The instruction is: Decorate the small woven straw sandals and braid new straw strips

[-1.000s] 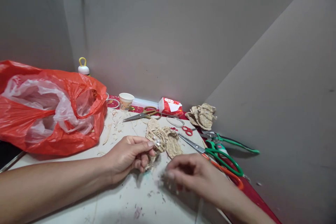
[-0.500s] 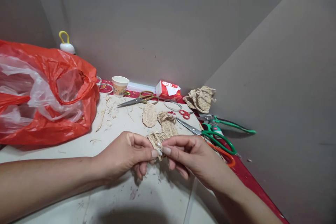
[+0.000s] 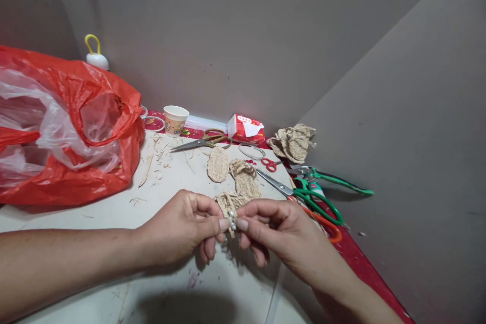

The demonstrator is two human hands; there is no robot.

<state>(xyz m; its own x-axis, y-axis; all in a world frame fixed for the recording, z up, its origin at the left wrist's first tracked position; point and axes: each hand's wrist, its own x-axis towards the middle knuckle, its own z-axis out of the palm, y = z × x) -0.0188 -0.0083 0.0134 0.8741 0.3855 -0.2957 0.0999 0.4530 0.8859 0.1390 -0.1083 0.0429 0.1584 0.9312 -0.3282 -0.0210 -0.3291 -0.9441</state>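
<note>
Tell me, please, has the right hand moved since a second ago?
Yes. The right hand has come left, away from the green scissors, to pinch the woven piece held by the left hand.

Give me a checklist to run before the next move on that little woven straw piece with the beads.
1. Left hand pinches the woven straw piece: ok.
2. Right hand pinches it from the other side, fingertips meeting at the beads: ok.
3. Piece lifted off the table: cannot tell.
4. Beads fixed firmly: cannot tell.
5. Green-handled scissors lie beside the right hand, blades pointing away: ok.
6. The other woven pieces lie apart behind the hands: ok.
</note>
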